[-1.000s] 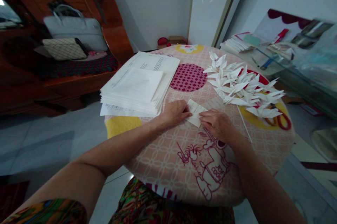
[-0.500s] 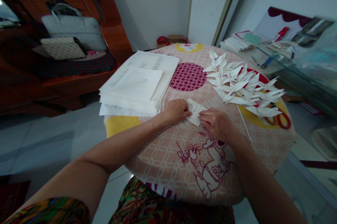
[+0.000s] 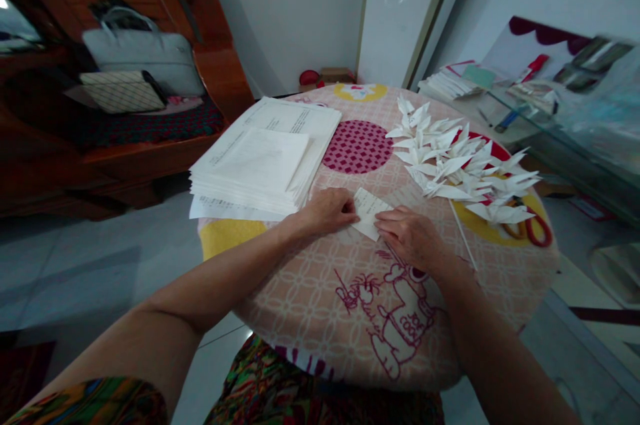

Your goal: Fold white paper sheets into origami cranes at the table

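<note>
A small folded piece of printed paper (image 3: 367, 210) lies on the patterned tablecloth (image 3: 310, 278) between my hands. My left hand (image 3: 334, 208) has its fingers curled closed at the paper's left edge. On the paper's right side, my right hand (image 3: 407, 232) presses with its fingers together, closed on the edge. Several white folded paper cranes (image 3: 450, 158) are heaped to the right, past my right hand. To the left stands a stack of printed paper sheets (image 3: 250, 165), with smaller square sheets (image 3: 267, 155) on top.
Scissors (image 3: 540, 228) with red and orange handles lie partly under the cranes. A thin white stick (image 3: 464, 235) rests by my right forearm. A glass-topped table (image 3: 540, 125) with papers stands at the right; a wooden bench (image 3: 165, 152) with bags (image 3: 145, 58) is at the left.
My left hand has shifted slightly left along the paper, and a little more of the paper's left part shows. My right hand stays at the right edge.
</note>
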Motion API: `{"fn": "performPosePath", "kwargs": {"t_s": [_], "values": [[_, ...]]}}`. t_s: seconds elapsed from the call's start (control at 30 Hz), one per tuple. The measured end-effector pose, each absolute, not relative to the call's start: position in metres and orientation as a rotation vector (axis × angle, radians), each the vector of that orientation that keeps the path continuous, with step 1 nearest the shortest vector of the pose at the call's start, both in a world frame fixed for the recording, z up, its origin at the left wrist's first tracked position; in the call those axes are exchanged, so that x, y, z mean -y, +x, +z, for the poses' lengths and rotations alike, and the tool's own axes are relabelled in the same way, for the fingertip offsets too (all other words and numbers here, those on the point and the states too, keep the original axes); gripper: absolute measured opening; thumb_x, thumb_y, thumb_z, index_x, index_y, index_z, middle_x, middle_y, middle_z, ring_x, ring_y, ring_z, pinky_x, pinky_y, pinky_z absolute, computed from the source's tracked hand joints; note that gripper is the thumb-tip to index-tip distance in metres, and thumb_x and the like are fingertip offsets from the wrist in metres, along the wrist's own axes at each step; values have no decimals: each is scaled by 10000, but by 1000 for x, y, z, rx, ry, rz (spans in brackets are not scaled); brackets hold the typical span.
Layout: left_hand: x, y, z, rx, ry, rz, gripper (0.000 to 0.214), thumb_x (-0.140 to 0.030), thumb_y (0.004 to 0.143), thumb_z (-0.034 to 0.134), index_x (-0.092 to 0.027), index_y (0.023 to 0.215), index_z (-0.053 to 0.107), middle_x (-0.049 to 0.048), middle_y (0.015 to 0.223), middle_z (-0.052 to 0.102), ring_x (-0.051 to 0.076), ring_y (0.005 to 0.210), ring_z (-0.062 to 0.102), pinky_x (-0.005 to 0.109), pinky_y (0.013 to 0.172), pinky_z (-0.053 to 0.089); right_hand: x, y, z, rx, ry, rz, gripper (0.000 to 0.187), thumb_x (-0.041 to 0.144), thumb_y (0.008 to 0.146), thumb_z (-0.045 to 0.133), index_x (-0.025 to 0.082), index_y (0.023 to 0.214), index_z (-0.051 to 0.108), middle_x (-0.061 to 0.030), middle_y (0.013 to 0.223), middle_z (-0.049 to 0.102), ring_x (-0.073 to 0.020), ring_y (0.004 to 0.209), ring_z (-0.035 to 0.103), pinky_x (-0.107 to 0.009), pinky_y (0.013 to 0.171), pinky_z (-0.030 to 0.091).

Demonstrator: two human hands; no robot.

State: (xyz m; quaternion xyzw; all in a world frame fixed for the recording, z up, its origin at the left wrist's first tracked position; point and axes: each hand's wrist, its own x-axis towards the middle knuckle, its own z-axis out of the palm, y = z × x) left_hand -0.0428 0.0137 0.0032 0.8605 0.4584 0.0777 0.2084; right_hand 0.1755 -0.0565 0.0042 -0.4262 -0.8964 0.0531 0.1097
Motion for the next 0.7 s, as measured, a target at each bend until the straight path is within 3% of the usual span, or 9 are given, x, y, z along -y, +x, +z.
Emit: {"fn": "performPosePath", "kwargs": {"t_s": [0.23, 0.5, 0.7], "values": [[-7, -65, 2, -1301, 2270, 363, 121, -224, 805, 657, -139, 816, 743, 45, 804, 702, 138, 711, 611, 241, 657, 425, 63, 164, 14, 2705, -1377, 67, 239, 229, 976, 517, 201, 1129, 699, -86, 1038, 677, -227, 953, 562, -318, 769, 432], [-8, -73, 3, -1229, 2160, 376, 172, -89, 721, 628, -136, 833, 750, 14, 759, 699, 114, 666, 606, 209, 637, 447, 65, 158, 17, 2746, -1442, 34, 279, 249, 996, 483, 225, 1204, 667, -96, 1072, 648, -231, 980, 548, -315, 768, 427], [-6, -70, 5, -1279, 2250, 370, 158, -202, 801, 598, -142, 808, 743, 29, 762, 691, 138, 694, 604, 241, 661, 450, 65, 160, 16, 2737, -1419, 17, 286, 239, 994, 481, 228, 1211, 667, -93, 1056, 654, -224, 960, 558, -308, 762, 432]]}}
